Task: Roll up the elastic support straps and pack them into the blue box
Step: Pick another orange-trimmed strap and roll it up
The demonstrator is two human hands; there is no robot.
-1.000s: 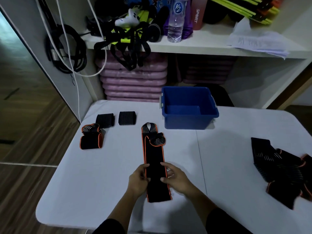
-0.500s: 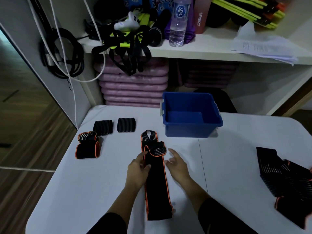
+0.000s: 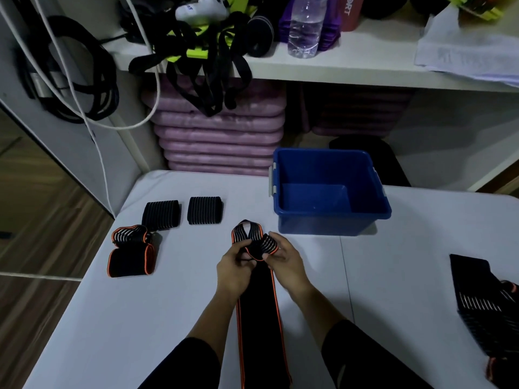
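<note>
A long black elastic strap with orange edges [image 3: 259, 327] lies lengthwise on the white table [image 3: 126, 332], running toward me. Its far end has a striped loop and a folded flap. My left hand [image 3: 234, 266] and my right hand [image 3: 283, 262] both pinch that folded far end from either side. The blue box [image 3: 330, 192] stands just beyond my right hand and holds nothing. Two rolled orange-edged straps [image 3: 130, 254] and two small rolled black straps [image 3: 182, 211] sit on the table's left.
A heap of unrolled black straps [image 3: 483, 307] lies at the table's right edge. Behind the table a white shelf [image 3: 323, 66] carries tangled black and yellow straps, a water bottle [image 3: 307, 26] and papers. Purple mats [image 3: 219, 130] are stacked under it. Cables hang at left.
Both hands have moved up the strap from its middle to its far end and taken hold of the folded flap. The camera has leaned closer.
</note>
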